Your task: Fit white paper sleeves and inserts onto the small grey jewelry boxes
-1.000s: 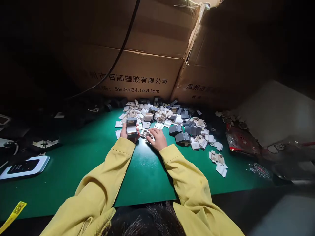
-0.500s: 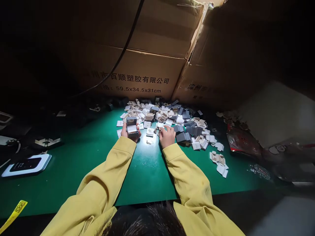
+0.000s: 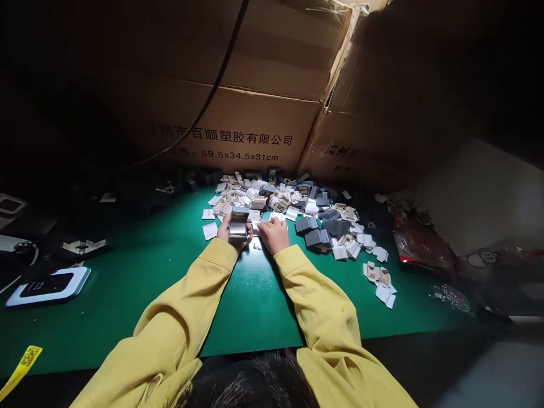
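My left hand [image 3: 224,229] is closed around a small dark grey hinged box [image 3: 238,229], whose lid is raised and whose inside looks pale. Close to the box's right side is my right hand [image 3: 275,234], its fingers pinched together. Whatever they hold is too small or too hidden to make out. A white folded card piece [image 3: 255,225] lies partly hidden between the two hands. On the green table [image 3: 238,306] just below them is a tiny brownish scrap [image 3: 256,246].
Beyond my hands spreads a heap of white folded card inserts [image 3: 284,198], with dark grey boxes [image 3: 317,237] at its right. Large cardboard cartons [image 3: 238,124] stand behind. A white phone-like device [image 3: 49,286] lies at left, and a red plastic bag [image 3: 420,243] at right.
My right hand has moved left, toward the box. The box in my left hand has shifted slightly right and lower, so the hands are closer together.
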Demonstrator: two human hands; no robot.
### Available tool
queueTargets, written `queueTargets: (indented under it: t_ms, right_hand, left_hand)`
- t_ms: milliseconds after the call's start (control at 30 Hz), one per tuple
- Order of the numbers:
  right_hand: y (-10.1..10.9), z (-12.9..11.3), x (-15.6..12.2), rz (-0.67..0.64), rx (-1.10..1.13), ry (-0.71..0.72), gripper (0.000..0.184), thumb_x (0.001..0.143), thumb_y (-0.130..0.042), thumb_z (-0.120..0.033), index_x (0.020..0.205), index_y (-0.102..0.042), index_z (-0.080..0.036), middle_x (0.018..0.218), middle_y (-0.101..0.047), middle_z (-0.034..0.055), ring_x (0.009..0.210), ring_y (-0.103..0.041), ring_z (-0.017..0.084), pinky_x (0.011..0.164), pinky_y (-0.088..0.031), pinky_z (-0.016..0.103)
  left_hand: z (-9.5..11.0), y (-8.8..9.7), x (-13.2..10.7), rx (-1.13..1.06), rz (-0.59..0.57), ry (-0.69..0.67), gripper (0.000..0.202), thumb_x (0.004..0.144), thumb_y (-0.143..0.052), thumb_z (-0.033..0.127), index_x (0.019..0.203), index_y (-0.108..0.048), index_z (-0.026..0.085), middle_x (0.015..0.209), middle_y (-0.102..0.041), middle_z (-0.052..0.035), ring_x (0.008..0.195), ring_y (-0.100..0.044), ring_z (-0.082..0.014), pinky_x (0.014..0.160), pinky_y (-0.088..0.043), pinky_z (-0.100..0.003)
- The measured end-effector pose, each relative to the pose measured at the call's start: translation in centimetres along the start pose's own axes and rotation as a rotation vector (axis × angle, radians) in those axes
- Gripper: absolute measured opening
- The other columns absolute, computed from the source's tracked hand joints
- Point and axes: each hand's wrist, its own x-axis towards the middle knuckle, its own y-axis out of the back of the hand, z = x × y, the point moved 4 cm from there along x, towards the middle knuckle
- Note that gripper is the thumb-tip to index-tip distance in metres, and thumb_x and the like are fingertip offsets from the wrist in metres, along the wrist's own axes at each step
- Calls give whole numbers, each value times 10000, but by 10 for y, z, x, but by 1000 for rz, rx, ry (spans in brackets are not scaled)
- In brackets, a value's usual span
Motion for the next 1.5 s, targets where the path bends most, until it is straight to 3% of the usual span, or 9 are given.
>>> queueTargets:
  t_ms: [200,367,467,600,700,867,1067,1267,1500]
  right_hand:
    - [2,22,-14,367,476,-334,313,942,-397,-297,972,-679,-165,948,-706,105,902,-616,219,826,-489,357]
    - [-23,37,-19,250,1163,-699,201,814,-546,-362,873,-613,-182,724,-653,28,578,-600,147,532,-519,285]
    - [-27,38,-19,251,1365,-764,218,726,-639,-309,898,-594,-183,650,-623,-13,506,-562,119,474,-499,254]
    - [-19,35,-18,304,1365,-675,342,686,-686,-363,959,-617,-170,563,-589,-52,458,-514,100,424,-442,222]
    - [-7,33,-20,401,1279,-576,363,715,-665,-407,984,-639,-165,629,-633,-25,516,-547,108,477,-468,232]
    - [18,20,-24,524,942,-266,257,835,-593,-352,1007,-700,-192,915,-721,58,768,-652,160,708,-554,303]
    - [25,6,-26,540,468,139,261,940,-484,-217,1039,-725,-215,896,-742,72,813,-645,193,774,-537,349]
    - [16,4,-26,561,331,227,251,967,-483,-230,1039,-719,-189,850,-736,78,759,-619,190,725,-522,330]
    - [14,8,-22,421,394,194,234,955,-502,-218,1000,-732,-230,899,-727,56,817,-632,178,767,-525,323]
  left_hand:
    - [-6,-9,-7,34,25,-12,604,1001,-212,481,965,-645,62,721,-662,-128,569,-630,-189,447,-494,-278]
    - [-11,-11,-7,50,32,-49,531,1015,-234,441,1024,-637,94,706,-671,-101,537,-611,-174,426,-475,-272]
    - [-14,-9,-2,54,8,-40,535,1013,-240,448,1067,-630,85,706,-665,-95,519,-590,-175,425,-468,-285]
    - [-18,-3,5,78,25,-14,534,1018,-251,416,1291,-540,60,752,-682,-102,552,-610,-174,506,-515,-297]
    - [-20,-2,6,113,27,31,550,1017,-267,402,1380,-466,40,834,-710,-136,650,-657,-203,633,-564,-351]
    - [-24,-3,2,147,-8,87,485,1017,-276,393,1269,-553,86,858,-721,-131,887,-706,-264,842,-563,-450]
    - [-29,-6,2,188,-47,63,425,1021,-277,365,1105,-603,106,835,-721,-128,869,-712,-261,803,-567,-443]
    - [-31,-7,0,259,-31,19,345,1005,-354,325,1096,-606,107,775,-708,-115,694,-694,-231,602,-569,-359]
    - [-32,-7,-2,319,-18,-1,296,989,-402,338,1083,-611,150,866,-711,-102,719,-687,-217,662,-589,-407]
